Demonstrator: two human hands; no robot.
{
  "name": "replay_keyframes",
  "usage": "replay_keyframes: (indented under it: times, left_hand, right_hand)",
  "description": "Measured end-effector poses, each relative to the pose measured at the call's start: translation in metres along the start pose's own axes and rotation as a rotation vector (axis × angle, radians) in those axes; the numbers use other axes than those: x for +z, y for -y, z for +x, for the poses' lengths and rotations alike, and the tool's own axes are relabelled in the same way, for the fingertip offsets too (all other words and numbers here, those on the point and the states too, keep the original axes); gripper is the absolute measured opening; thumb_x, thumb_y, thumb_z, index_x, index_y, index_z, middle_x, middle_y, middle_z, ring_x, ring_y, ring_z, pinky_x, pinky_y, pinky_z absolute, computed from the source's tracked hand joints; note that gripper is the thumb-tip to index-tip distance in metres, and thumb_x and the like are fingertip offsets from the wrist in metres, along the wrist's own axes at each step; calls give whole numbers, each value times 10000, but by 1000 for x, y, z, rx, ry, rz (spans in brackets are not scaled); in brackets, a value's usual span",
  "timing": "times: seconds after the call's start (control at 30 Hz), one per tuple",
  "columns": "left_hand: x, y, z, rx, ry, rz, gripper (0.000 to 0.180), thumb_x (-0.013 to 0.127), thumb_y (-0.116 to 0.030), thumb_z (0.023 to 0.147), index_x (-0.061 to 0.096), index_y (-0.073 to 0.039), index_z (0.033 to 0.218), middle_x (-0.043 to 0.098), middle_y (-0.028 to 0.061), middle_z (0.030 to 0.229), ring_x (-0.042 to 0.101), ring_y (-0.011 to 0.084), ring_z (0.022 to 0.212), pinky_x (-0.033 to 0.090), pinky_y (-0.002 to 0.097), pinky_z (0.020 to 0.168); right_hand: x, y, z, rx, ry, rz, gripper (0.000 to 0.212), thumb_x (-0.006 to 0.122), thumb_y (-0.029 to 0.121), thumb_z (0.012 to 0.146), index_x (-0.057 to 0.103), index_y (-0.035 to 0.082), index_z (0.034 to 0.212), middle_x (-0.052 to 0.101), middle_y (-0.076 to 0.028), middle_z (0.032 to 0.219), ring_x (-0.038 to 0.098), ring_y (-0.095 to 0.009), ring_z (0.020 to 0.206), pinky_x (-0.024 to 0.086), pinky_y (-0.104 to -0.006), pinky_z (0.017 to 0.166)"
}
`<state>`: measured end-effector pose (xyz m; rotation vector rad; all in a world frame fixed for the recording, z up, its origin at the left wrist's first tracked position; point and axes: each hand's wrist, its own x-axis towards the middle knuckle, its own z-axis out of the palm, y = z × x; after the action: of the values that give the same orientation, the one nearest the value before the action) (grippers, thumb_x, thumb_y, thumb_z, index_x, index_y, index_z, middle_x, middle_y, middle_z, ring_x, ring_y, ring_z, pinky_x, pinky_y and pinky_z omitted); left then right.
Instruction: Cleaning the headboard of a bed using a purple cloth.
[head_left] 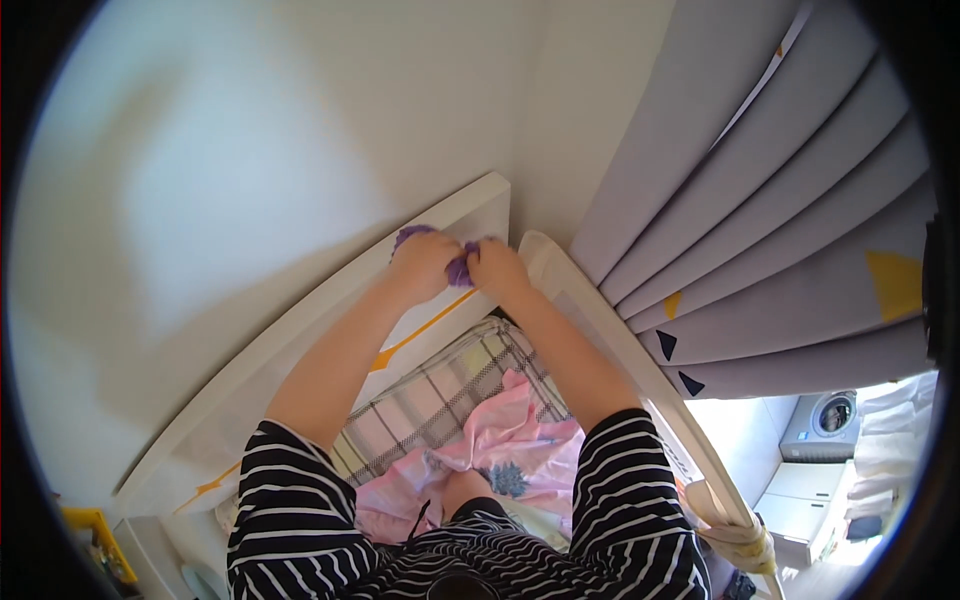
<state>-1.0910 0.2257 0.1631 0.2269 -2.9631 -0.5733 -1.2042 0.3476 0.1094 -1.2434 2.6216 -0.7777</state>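
Note:
Both my arms reach forward to a white headboard (300,330) with an orange stripe. A purple cloth (461,270) is bunched between my hands near the headboard's right end. My left hand (424,264) is closed on the cloth, part of which sticks out past its far side. Close beside it, my right hand (497,268) is closed on the cloth's right part. The fingertips of both hands are partly hidden. Below them lies a plaid mattress (420,390) with a crumpled pink patterned sheet (520,420) on it.
A mesh bed rail (600,320) runs along the right side, beside grey curtains (740,200) with triangles. Bundled yellowish fabric (740,540) hangs at the rail's near end. A yellow bin (100,540) stands at lower left. Far right is a washing machine (820,425).

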Motion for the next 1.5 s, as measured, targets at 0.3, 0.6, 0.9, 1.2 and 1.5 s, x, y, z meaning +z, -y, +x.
replay_keyframes:
  times: [0.3, 0.6, 0.9, 1.2, 1.5]
  left_hand:
    - [-44, 16, -155, -781, -271, -1327, 254, 513, -108, 899, 651, -107, 1113, 673, 18, 946, 605, 152, 738, 489, 300, 635]
    - [-81, 49, -207, -976, -441, -1534, 245, 497, -221, 957, 595, -48, 1100, 643, 53, 857, 606, 120, 692, 489, 280, 555]
    - [-37, 60, -224, -695, -955, -740, 420, 522, -93, 945, 465, -63, 1360, 536, 148, 1308, 526, 274, 1214, 465, 341, 958]
    - [5, 45, -190, -365, -510, 650, 539, 631, -135, 819, 522, -84, 1344, 470, 133, 1414, 461, 321, 1283, 310, 560, 1069]
    - [20, 37, -151, -280, -517, 425, 604, 614, -73, 783, 480, -92, 1372, 460, 129, 1380, 470, 318, 1249, 351, 487, 1067]
  right_hand:
    - [-52, 31, -71, 214, 851, 1208, 543, 667, 293, 872, 439, 70, 1311, 593, -107, 1068, 630, -202, 809, 521, -319, 693]
    - [-57, 116, 23, 286, 622, 942, 354, 670, 330, 888, 556, 46, 1066, 603, -34, 837, 589, -98, 644, 490, -242, 499]
    - [28, 132, -5, -173, -68, 581, 620, 661, 73, 795, 409, 2, 1358, 425, -258, 1358, 471, -406, 1234, 405, -433, 1035]
    - [68, 129, -33, -523, -299, 143, 393, 648, 5, 784, 597, 65, 1169, 457, -177, 1365, 429, -374, 1276, 387, -453, 1033]
    - [58, 117, -16, -638, -332, 10, 353, 655, 157, 829, 648, 136, 1181, 587, -79, 1239, 500, -274, 1215, 403, -458, 977]
